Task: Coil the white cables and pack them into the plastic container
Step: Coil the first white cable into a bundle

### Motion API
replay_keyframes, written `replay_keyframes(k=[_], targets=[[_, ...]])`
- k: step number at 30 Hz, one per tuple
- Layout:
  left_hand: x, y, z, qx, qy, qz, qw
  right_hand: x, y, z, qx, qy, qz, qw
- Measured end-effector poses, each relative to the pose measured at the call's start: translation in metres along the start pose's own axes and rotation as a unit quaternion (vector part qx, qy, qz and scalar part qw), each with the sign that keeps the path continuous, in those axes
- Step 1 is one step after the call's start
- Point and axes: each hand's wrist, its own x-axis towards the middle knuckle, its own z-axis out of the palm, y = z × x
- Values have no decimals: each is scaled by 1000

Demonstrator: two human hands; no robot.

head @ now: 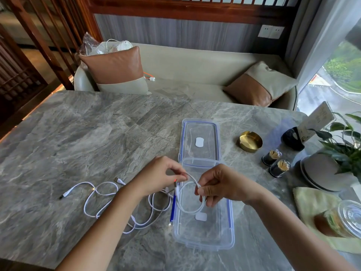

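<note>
A clear plastic container (205,237) with blue clips lies on the marble table, and its lid (199,141) lies just behind it. Over the container hangs a coiled white cable (190,211). My left hand (160,177) pinches the coil's top left, and my right hand (216,185) pinches its top right. The cable's tail runs left from the coil. More white cable (101,200) sprawls loose on the table to the left, with plugs at its ends.
A brass dish (250,141), two toothpick jars (275,162), a dark holder, plates, a plant (345,149), a glass jar (343,220) and a green cloth crowd the table's right side. A sofa with cushions (117,71) stands behind the table.
</note>
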Motion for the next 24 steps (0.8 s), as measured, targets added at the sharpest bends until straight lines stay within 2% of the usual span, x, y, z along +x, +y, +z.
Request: replay_keyframes(k=[5, 10, 17, 24], targets=[[-26, -10, 4, -110, 3, -44, 993, 10, 8, -5, 8, 77, -11, 997], [-36, -3, 16, -232, -35, -92, 968, 14, 15, 3, 27, 138, -42, 989], [-35, 3, 35, -305, 168, -119, 930, 14, 12, 14, 104, 201, -76, 971], [-32, 9, 41, -447, 208, -153, 857, 15, 11, 25, 244, 191, -102, 945]])
